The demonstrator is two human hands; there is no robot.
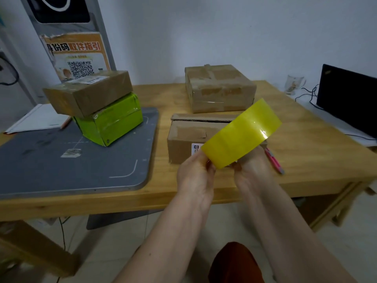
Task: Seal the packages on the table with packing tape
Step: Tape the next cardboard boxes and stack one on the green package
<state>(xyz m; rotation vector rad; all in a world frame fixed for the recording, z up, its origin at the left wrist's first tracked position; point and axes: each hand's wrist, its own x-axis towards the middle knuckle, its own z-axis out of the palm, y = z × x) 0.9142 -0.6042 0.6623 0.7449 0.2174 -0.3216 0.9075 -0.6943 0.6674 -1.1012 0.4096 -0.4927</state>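
Both hands up in front of the table edge, holding the yellow tape roll (242, 135) between them. Left hand (195, 176) pinches the roll's lower left edge with thumb and fingers; right hand (253, 170) grips it from underneath, fingers mostly hidden behind the roll. Roll is tilted, raised off the wooden table (306, 144), outer face toward the camera, glare spot on the right side.

Directly behind the roll: brown cardboard box (185, 141), top flap partly open, white label on its front face half covered by the roll. Pink pen-like tool (274, 160) lies on the table just right of that box; can't tell exactly what it is. Further back, a second cardboard box (220, 88) with clear tape already across it.

Left side: grey mat (71, 164) on the table, green box (112, 123) sitting on it, taped. Another brown box (87, 91) stacked on the green one, skewed and overhanging to the left.

Far right: black laptop (346, 97), glass mug (293, 83) beside it. Poster with QR code (78, 58) against the wall, back left.
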